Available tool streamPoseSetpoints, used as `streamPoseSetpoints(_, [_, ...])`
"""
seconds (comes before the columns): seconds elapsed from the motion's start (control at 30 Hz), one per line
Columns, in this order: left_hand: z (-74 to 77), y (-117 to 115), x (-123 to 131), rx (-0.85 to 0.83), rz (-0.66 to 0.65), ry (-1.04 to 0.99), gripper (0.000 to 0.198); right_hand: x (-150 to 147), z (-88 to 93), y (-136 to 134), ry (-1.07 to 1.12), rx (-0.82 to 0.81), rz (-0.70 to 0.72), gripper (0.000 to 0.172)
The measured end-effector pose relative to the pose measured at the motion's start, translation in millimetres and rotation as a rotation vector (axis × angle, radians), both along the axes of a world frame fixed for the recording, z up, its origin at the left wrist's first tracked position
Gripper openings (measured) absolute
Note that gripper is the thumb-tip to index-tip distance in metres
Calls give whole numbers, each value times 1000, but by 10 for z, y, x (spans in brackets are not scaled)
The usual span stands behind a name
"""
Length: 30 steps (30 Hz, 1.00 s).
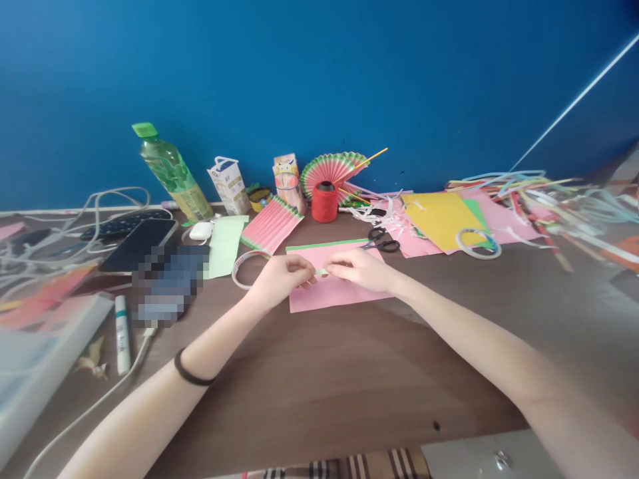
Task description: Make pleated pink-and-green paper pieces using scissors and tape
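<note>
A pink paper sheet [319,299] with a green strip [324,245] along its far edge lies flat on the table. Over it, my left hand [282,276] and my right hand [362,268] meet, fingertips pinched on the two ends of a small pale green strip [321,271]. Black scissors [387,245] rest just beyond my right hand. Beside my left hand is a roll of clear tape [238,274]. Behind lies a pleated pink paper [272,226] with green edges.
A red thread spool [325,202] stands before a pleated fan [332,169]. Yellow paper [442,219], another tape roll [478,244] and paper strips spread rightward. To the left are a green bottle [174,173], a carton [229,185], pale green paper [227,246], a phone and a marker [122,336].
</note>
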<state>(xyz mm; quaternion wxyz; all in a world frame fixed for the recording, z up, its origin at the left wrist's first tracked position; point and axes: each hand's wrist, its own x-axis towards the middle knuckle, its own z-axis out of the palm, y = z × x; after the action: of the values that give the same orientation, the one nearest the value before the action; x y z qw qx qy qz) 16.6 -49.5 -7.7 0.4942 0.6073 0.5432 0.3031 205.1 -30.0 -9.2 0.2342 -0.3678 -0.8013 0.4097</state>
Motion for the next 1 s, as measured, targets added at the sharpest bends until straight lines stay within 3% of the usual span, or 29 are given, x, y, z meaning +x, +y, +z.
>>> streamPoseSetpoints(0.2, [44,24,-37,16,55,-3,12,37,54,12,-41,40,-110,26])
streamPoseSetpoints(0.53, [20,-8,-15,82,-102,59,6,-10,6,-44,-122,121,-46,21])
streamPoseSetpoints(0.83, [49,118,-169,41,3,17,15,157,102,96,-312,238,-171,15])
streamPoseSetpoints(1.0, [-16,197,-255,-24,16,-48,22,196,31,165,-344,282,-253,8])
